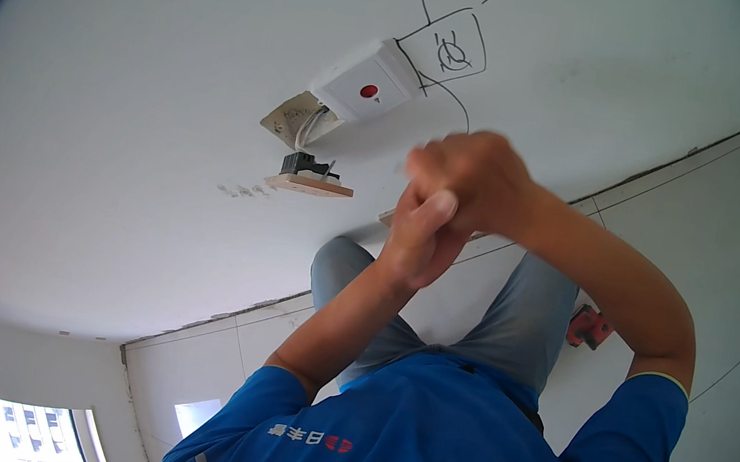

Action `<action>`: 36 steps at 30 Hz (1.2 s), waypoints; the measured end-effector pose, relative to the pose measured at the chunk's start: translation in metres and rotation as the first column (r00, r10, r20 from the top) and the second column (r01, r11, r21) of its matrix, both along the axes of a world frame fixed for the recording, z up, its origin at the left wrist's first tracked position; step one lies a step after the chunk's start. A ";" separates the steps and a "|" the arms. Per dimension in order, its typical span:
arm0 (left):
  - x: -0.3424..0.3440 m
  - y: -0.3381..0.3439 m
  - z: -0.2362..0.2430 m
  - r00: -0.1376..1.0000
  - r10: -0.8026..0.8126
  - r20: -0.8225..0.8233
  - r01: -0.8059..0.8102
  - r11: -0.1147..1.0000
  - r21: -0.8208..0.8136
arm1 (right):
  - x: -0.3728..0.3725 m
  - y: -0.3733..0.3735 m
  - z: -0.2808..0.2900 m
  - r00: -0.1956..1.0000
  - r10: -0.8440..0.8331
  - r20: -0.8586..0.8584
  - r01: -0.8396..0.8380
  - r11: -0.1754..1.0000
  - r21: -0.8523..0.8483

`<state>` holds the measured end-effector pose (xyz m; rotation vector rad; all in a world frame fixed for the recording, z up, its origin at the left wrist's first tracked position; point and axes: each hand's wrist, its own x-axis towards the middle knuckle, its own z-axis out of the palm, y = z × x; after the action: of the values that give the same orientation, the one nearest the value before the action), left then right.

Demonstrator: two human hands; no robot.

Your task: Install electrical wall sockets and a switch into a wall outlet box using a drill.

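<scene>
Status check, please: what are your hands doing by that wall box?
Left hand and right hand pressed together, contents hidden. White switch plate hangs off wall box. Nothing between.

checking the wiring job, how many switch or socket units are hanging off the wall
2: a white square wall switch plate with a red button hanging on wires from the wall box, and a tan rectangular plate with a black module just below. The clasped hands may hide more.

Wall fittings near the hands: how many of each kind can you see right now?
White switch plate with red button: 1
Open wall box with wires: 1
Tan plate with black module: 1
Total: 3
The hands, left and right, are clasped together, apart from all three.
</scene>
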<state>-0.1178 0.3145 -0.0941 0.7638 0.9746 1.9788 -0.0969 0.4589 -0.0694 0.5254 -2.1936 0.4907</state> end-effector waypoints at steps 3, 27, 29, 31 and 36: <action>-0.014 0.031 0.018 0.998 -0.063 0.011 0.063 0.998 0.030 | -0.023 0.026 0.019 0.976 -0.211 0.052 0.214 0.975 -0.060; -0.051 0.069 0.071 0.984 -0.009 0.179 -0.019 0.988 0.152 | -0.051 0.035 0.078 0.930 -0.290 0.227 0.298 0.955 -0.001; -0.049 0.068 0.072 0.985 0.005 0.171 -0.029 0.990 0.136 | -0.051 0.036 0.080 0.927 -0.269 0.260 0.280 0.960 -0.005; -0.049 0.069 0.074 0.984 0.001 0.177 -0.024 0.992 0.126 | -0.052 0.038 0.082 0.926 -0.255 0.279 0.261 0.965 0.016; -0.054 0.072 0.077 0.985 -0.024 0.173 -0.003 0.988 0.154 | -0.055 0.041 0.084 0.920 -0.276 0.278 0.269 0.961 0.064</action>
<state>-0.1716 0.3868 -0.0174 0.6639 0.7207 2.0907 -0.1522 0.5000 0.0142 0.1598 -2.5024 0.4081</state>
